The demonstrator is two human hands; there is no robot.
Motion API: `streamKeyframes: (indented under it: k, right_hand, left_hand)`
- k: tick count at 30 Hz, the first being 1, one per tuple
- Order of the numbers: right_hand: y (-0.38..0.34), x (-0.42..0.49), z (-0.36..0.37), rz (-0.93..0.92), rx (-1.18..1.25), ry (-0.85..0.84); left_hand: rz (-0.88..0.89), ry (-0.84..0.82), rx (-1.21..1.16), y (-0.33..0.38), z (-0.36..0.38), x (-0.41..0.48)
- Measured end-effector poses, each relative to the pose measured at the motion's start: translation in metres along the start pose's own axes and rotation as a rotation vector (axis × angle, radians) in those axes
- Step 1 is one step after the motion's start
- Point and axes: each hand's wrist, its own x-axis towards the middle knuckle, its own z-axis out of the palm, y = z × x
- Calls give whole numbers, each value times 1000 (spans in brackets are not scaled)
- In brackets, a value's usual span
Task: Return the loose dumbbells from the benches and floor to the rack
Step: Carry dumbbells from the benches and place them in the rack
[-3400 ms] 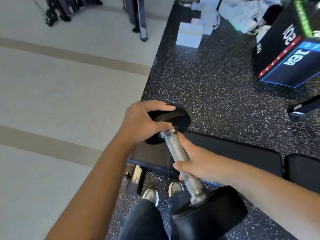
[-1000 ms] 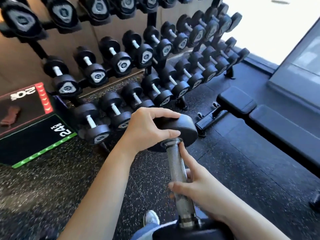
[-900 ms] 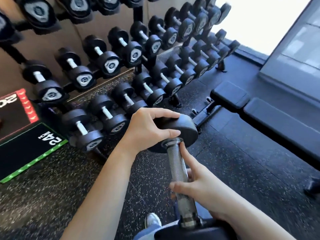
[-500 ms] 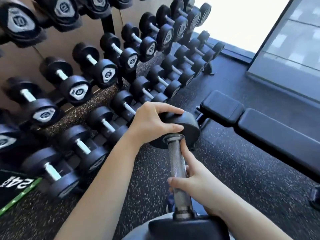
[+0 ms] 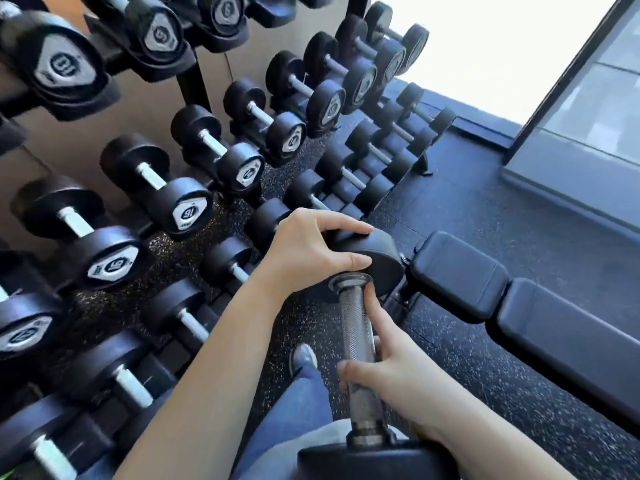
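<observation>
Left hand (image 5: 308,251) grips the far head of a black dumbbell (image 5: 356,341), fingers curled over its rim and thumb pressed against its side. The right hand (image 5: 391,379) wraps the knurled steel handle, thumb across the top and forefinger stretched along the bar toward the collar. The dumbbell is held clear of the floor in front of the person, handle pointing away from the camera. Its near head sits at the bottom edge of the frame, and its far head lies between the rack and the bench.

A tiered rack (image 5: 194,81) fills the left half of the view. Its racked dumbbells (image 5: 156,188), black round heads on steel handles, lie in angled rows, and silver badges on their ends carry numbers too blurred to read with confidence. Black rubber floor (image 5: 485,209), flecked with pale specks, runs under and beside the rack. A dark-framed glass panel (image 5: 588,98) stands at the upper right beside a patch of bright light. The black padded bench (image 5: 460,275) stretches along the right, its short end pad just beside the dumbbell's far head. A blue trouser leg (image 5: 298,403) shows between the forearms, with a shoe (image 5: 303,358) on the floor beyond it.
</observation>
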Motion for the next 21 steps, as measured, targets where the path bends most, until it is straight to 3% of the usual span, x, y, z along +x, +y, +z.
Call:
streamKeyframes:
  k: [9, 21]
  right_hand:
    - [-93, 151, -21, -22, 14, 107]
    - [-139, 257, -51, -4, 5, 133]
  left_hand:
    - [105, -49, -1, -31, -93, 159]
    - [114, -31, -12, -67, -129, 269]
